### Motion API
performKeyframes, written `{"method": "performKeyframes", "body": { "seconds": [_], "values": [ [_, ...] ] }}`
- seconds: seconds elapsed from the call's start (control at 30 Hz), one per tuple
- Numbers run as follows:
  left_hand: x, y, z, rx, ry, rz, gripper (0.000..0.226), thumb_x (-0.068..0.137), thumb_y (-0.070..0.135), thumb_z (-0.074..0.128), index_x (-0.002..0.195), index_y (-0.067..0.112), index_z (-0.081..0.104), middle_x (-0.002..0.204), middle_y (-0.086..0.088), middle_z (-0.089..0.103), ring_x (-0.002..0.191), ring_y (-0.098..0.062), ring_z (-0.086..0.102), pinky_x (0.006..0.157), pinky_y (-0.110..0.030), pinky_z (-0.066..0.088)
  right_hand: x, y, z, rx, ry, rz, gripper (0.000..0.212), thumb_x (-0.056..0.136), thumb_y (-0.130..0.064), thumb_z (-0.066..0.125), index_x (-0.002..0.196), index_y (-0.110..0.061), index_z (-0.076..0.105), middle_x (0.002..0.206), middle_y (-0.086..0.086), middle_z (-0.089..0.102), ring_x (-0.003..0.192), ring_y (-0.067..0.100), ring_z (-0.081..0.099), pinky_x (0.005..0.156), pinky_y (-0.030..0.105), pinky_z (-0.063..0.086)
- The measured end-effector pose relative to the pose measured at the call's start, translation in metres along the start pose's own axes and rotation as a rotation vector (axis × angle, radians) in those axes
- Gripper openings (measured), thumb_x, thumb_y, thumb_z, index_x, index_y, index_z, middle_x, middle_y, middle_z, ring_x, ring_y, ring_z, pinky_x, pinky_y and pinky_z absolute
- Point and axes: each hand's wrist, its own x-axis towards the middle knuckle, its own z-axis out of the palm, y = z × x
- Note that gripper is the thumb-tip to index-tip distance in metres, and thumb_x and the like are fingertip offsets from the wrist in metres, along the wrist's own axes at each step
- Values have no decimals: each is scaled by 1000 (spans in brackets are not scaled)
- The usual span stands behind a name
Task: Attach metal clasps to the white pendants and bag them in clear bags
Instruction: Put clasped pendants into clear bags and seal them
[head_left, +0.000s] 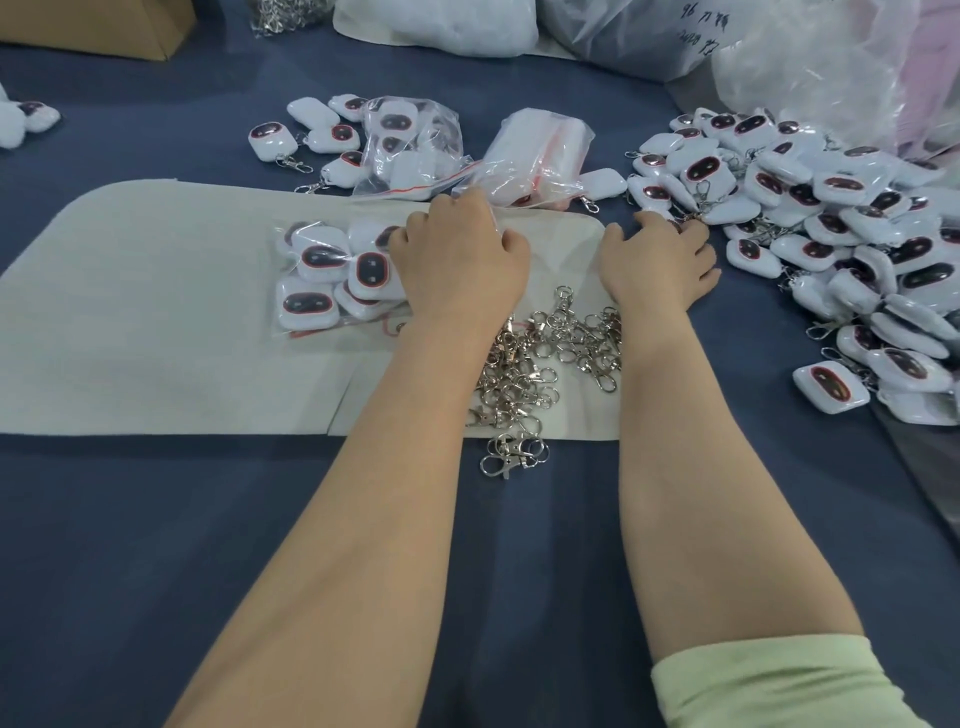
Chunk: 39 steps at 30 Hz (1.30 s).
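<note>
The left hand (460, 254) lies knuckles-up on the cream mat (156, 312), its fingers curled under so the tips are hidden. It is pressed against the filled clear bag (332, 280) of pendants, but I cannot tell whether it has hold of the plastic. The right hand (660, 260) reaches off the mat's right corner, its fingers spread and bent down at the near edge of the big pile of white pendants (810, 218). Whether they pinch anything there is hard to make out. The metal clasps (540, 364) lie heaped between the two forearms, partly covered by the left one, with a few spilled off the mat's front edge. The mat rests on a dark blue surface (156, 545). Behind the hands sit a second bag of pendants (410, 140), a wad of clear bags (540, 150) with red seals, and some loose pendants (270, 140) already fitted with clasps. A cardboard box (104, 26) is cut off at the top left, and large plastic sacks (831, 62) run out of sight at the top right. A pale green sleeve (769, 680) shows at the bottom. The pendant pile crowds the right edge. Bare mat stretches left of the filled bag, and bare blue cloth runs along the near side.
</note>
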Motion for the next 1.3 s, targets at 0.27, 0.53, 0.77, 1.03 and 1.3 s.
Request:
{"method": "performKeyframes", "body": {
  "seconds": [0.27, 0.53, 0.77, 1.03, 1.3],
  "values": [
    [-2, 6, -6, -431, 143, 74, 19, 92, 21, 50, 106, 11, 57, 114, -4, 52, 99, -21, 54, 84, -28, 41, -6, -24, -15, 598, 197, -202, 33, 94, -1, 39, 126, -7, 47, 103, 2, 58, 92, 12, 51, 72, 12, 36],
    [0, 4, -4, -620, 68, -3, 16, 92, 16, 48, 101, 10, 59, 104, -2, 63, 95, -18, 58, 83, -24, 43, -9, -19, -3, 22, -196, -228, 46, 93, -19, 49, 139, -21, 47, 143, 9, 46, 131, 31, 41, 109, 40, 36],
    [-1, 8, -7, -675, 92, -16, 14, 96, 22, 48, 94, 14, 59, 91, 5, 63, 86, -13, 60, 85, -27, 46, -21, -36, -18, 470, 58, -294, 47, 85, -51, 62, 122, -23, 58, 123, 0, 53, 104, 9, 50, 88, 19, 37],
    [3, 14, -16, -925, 62, -94, 35, 99, 23, 47, 65, 17, 54, 60, 5, 54, 62, -12, 53, 72, -34, 50, -52, -75, -13, 572, -332, -460, 39, 106, -34, 20, 135, -25, 45, 119, 8, 52, 122, 31, 46, 108, 40, 32],
    [9, 1, -19, -1007, 121, -293, 23, 98, 10, 43, 101, 9, 66, 101, -12, 69, 95, -29, 67, 85, -44, 55, -44, -59, -12, 723, -485, -414, 22, 96, -30, 57, 99, -9, 52, 83, 8, 58, 59, 10, 50, 58, 22, 41]
  ]
}}
